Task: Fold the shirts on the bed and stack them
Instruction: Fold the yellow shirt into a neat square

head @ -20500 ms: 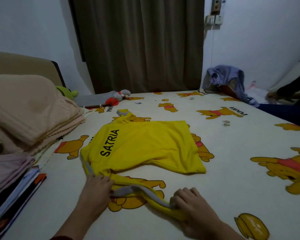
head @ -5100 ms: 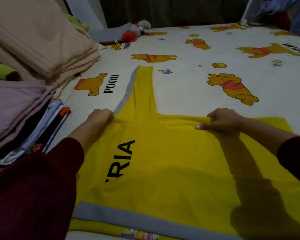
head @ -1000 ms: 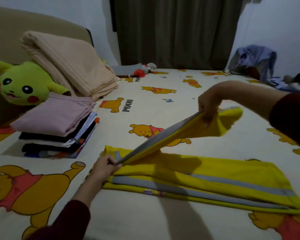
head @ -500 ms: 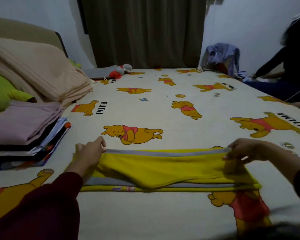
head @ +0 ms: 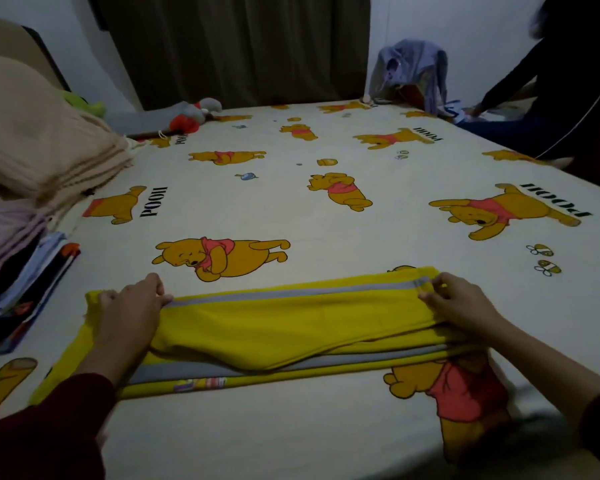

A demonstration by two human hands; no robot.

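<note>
A yellow shirt with grey bands (head: pixel 274 330) lies on the bed as a long narrow folded strip near the front edge. My left hand (head: pixel 132 306) rests on its left end, fingers pinching the fabric by the far grey band. My right hand (head: pixel 454 299) pinches the right end of the same folded layer. A stack of folded shirts (head: pixel 18 261), pink on top over dark ones, sits at the left edge of the bed.
The bed sheet (head: pixel 326 216) has a bear print. Folded beige blankets (head: pixel 39 136) lie at the left, a grey-and-red soft toy (head: pixel 187 114) at the far end. A bluish clothes heap (head: pixel 413 71) and another person in dark clothes (head: pixel 561 81) are at the far right.
The top layer that my right hand held raised a second ago has been brought down onto the strip. Both hands now hold its ends low on the bed.
</note>
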